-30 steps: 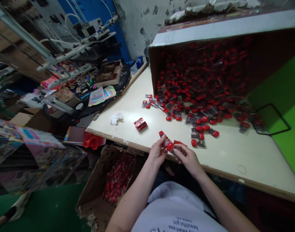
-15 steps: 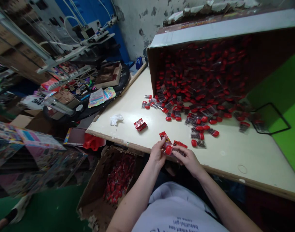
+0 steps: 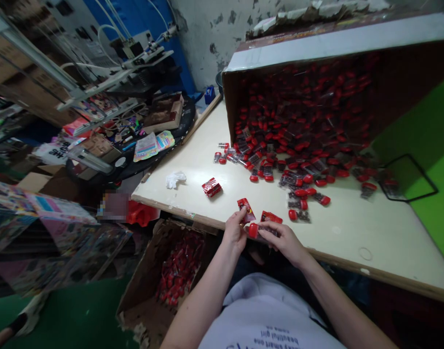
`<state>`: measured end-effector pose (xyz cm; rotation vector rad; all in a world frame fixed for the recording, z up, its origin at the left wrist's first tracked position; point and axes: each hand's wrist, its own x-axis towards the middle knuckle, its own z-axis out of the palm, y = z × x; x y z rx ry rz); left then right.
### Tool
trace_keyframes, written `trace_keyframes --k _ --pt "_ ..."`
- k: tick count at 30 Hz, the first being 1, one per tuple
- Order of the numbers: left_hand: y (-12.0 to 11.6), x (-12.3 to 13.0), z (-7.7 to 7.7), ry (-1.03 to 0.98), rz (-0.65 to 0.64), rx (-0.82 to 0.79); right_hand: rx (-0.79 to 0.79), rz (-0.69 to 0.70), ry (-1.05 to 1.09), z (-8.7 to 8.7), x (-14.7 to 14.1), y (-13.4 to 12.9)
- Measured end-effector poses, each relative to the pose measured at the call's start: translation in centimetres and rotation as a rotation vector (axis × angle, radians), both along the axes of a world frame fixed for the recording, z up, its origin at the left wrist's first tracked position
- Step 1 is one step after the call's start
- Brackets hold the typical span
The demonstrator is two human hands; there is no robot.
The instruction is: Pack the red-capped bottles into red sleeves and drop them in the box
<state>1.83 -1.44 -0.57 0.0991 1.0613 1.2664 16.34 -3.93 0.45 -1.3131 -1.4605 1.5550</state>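
Note:
Between thumb and fingers, my left hand [image 3: 236,229] grips a red printed card [image 3: 246,211] over the table's front edge. My right hand [image 3: 283,238] is closed on a small clear bottle with a red cap [image 3: 254,230], its dark contents partly covered by my fingers. The cap points left, close to my left fingers; I cannot tell whether they touch it. Just beyond my right hand, more red cards [image 3: 271,217] lie on the table. A stack of red cards [image 3: 211,187] sits farther left.
A large carton [image 3: 302,55] on its side spills many red-capped bottles [image 3: 290,140] onto the white table [image 3: 334,232]. Crumpled white tissue [image 3: 175,180] lies at the left. Below the edge stands an open carton [image 3: 141,276] of red-capped packs. A black wire frame [image 3: 425,179] is at the right.
My left hand and the red card have shifted slightly left. The red-capped bottle in my right hand has moved a little left and down, its cap clearer of the card.

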Motion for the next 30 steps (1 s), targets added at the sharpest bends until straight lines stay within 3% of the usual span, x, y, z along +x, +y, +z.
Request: trace_keyframes --k 14,22,30 --pt "-0.5 -0.4 0.3 0.015 -0.054 -0.050 0.081 -0.082 -0.101 0.0 0.2 0.4" --pt "-1.0 0.0 0.8 0.158 -0.060 0.005 0.133 -0.077 -0.144 0.0 0.3 0.4" --pt "-2.4 -0.3 0.0 0.312 -0.089 0.057 0.081 -0.116 -0.074 -0.9 0.0 0.1"
